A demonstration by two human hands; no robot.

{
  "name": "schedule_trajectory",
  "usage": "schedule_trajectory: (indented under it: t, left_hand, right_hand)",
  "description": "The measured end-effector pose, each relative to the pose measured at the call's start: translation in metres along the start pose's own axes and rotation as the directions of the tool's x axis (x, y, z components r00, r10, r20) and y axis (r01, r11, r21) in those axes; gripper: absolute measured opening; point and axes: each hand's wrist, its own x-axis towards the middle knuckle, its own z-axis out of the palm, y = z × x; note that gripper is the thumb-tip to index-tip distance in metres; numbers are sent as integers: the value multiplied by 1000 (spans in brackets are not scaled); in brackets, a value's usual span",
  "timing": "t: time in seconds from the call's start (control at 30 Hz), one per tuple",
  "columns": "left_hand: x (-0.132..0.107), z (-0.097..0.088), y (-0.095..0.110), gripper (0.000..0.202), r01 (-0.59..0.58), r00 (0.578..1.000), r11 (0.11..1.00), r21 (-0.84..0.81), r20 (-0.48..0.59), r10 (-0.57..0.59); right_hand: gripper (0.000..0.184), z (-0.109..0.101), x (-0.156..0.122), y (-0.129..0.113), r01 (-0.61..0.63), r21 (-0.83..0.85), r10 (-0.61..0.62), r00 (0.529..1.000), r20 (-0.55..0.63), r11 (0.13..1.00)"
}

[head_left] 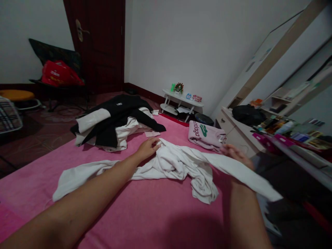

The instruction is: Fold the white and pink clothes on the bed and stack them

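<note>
A white long-sleeved garment [171, 160] lies crumpled on the pink bedspread [145, 211], one sleeve stretched to the left beneath my left forearm. My left hand [148, 149] pinches its upper edge near the middle. On the right, the other sleeve is lifted and drapes across my right wrist. My right hand [238, 155] is slightly blurred, its fingers stretched toward the left and not closed on the cloth. Just beyond those fingers rests a folded pale pink garment [204, 134] with a green print and dark lettering.
Black and white clothes [116, 121] are heaped at the bed's far left. Behind the bed stands a small white shelf [168, 93] with little items. A cluttered white dresser [233, 128] flanks the right side. A red bag [61, 73] sits on a folding chair near the dark door [103, 45].
</note>
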Motion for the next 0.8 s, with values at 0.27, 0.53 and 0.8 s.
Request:
schedule_trajectory:
  t: [0.27, 0.53, 0.8]
  left_hand:
    - [-1, 5, 3, 51, 117, 991, 993, 3, -70, -117]
    - [-4, 9, 4, 42, 59, 997, 996, -71, -45, -62]
    - [-4, 11, 2, 54, 91, 995, 994, -59, -37, -93]
  right_hand:
    - [28, -13, -26, -98, 98, 172, -83, 992, -91, 980]
    - [72, 86, -43, 3, -21, -447, 222, 888, 403, 894]
    - [66, 83, -47, 22, -15, -741, 421, 830, 365, 671]
